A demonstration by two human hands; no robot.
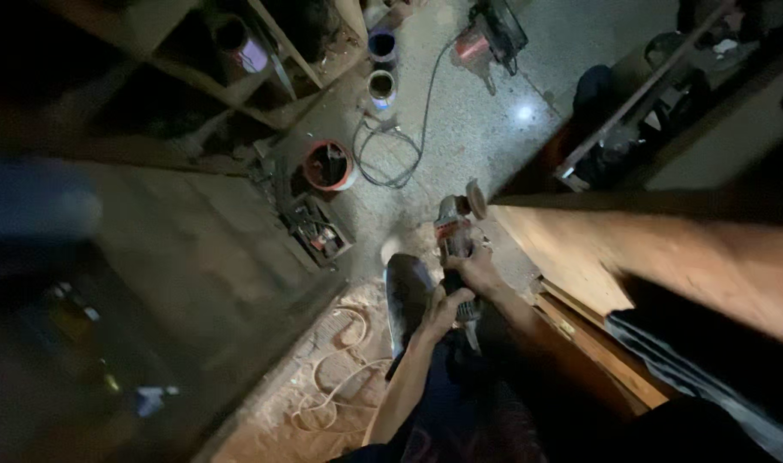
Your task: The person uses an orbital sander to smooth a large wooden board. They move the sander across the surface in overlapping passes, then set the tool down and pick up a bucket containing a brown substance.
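Both my hands grip a red and grey angle grinder point(454, 230), its disc point(475, 199) pointing away from me toward the end of a wooden board point(556, 250). My left hand point(443, 310) wraps the rear of the body, close to my dark shoe point(406, 291). My right hand point(479, 271) clasps the grinder further forward, just behind the head. The disc sits at the board's near corner; the dim light hides whether they touch.
A red bucket point(329, 165), an open tray of tools point(318, 230), two tins point(381, 86) and a looped black cable point(391, 159) lie on the speckled floor. A second red power tool point(487, 39) is further off. Pale cord point(336, 381) coils by my legs. Wooden frames stand on both sides.
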